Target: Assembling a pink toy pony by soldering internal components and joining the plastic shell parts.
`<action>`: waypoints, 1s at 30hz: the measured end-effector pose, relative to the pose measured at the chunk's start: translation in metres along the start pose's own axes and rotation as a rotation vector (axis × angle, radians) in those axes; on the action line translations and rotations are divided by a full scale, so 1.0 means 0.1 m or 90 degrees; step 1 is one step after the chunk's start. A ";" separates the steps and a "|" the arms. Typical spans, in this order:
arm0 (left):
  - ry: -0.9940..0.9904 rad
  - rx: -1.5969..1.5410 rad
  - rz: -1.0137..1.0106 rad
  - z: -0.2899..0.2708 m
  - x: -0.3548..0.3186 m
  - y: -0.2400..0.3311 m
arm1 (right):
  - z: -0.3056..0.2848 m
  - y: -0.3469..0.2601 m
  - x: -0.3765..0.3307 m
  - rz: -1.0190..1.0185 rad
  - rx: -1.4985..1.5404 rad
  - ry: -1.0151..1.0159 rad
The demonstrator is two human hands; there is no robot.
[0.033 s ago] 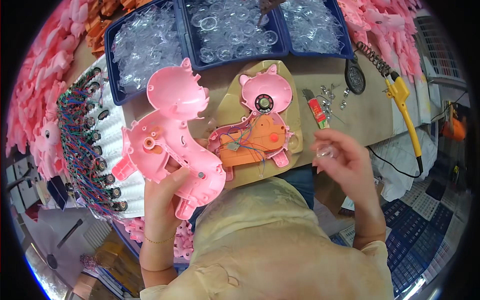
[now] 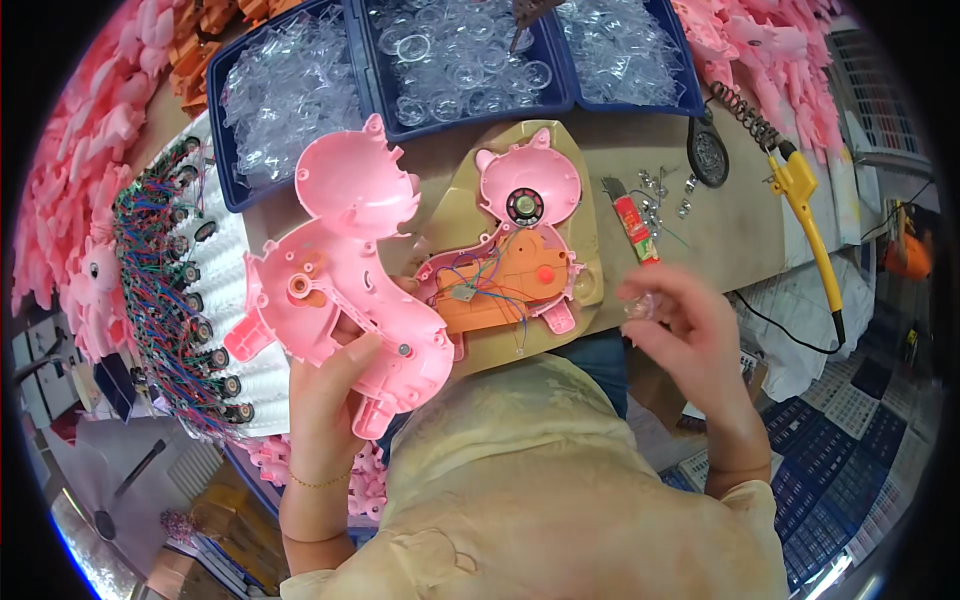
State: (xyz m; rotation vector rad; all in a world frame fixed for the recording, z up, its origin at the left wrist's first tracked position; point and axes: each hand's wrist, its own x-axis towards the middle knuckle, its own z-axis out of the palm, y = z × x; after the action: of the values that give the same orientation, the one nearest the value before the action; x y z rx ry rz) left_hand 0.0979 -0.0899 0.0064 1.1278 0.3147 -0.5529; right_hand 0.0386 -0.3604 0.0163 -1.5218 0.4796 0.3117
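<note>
My left hand (image 2: 330, 385) grips a pink pig-shaped toy shell half (image 2: 340, 260) from below, its hollow inside facing up. The other pink shell half (image 2: 525, 180) lies on a tan moulded jig (image 2: 590, 270) on the table. It carries a round black speaker (image 2: 524, 206), an orange inner block (image 2: 510, 280) and thin coloured wires. My right hand (image 2: 690, 340) hovers to the right of the jig, its fingertips pinched on a small clear part (image 2: 638, 302).
Blue trays (image 2: 365, 60) of clear plastic pieces stand at the back. To the right lie a red tube (image 2: 635, 225), loose screws (image 2: 665, 190), a black round tool (image 2: 708, 155) and a yellow soldering iron (image 2: 810, 230). A rack of wired speakers (image 2: 180, 300) and piles of pink toy parts (image 2: 80, 200) fill the left.
</note>
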 end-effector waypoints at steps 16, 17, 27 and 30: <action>0.056 -0.017 0.007 -0.08 -0.02 -0.04 | -0.02 -0.16 0.75 -0.373 -0.622 -0.265; 0.055 -0.025 0.012 -0.08 -0.01 -0.04 | -0.03 -0.15 0.74 -0.374 -0.624 -0.263; 0.039 -0.004 0.036 -0.09 -0.05 -0.03 | -0.05 0.12 0.07 -0.098 -0.205 -0.029; -0.006 0.012 0.039 -0.08 -0.04 -0.04 | 0.08 0.12 0.05 -0.170 -0.271 -0.003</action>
State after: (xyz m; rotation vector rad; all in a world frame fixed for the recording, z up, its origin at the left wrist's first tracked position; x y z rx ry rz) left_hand 0.0932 -0.0827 0.0021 1.1496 0.2673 -0.5081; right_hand 0.0378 -0.3526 0.0028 -1.9748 0.2053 0.2153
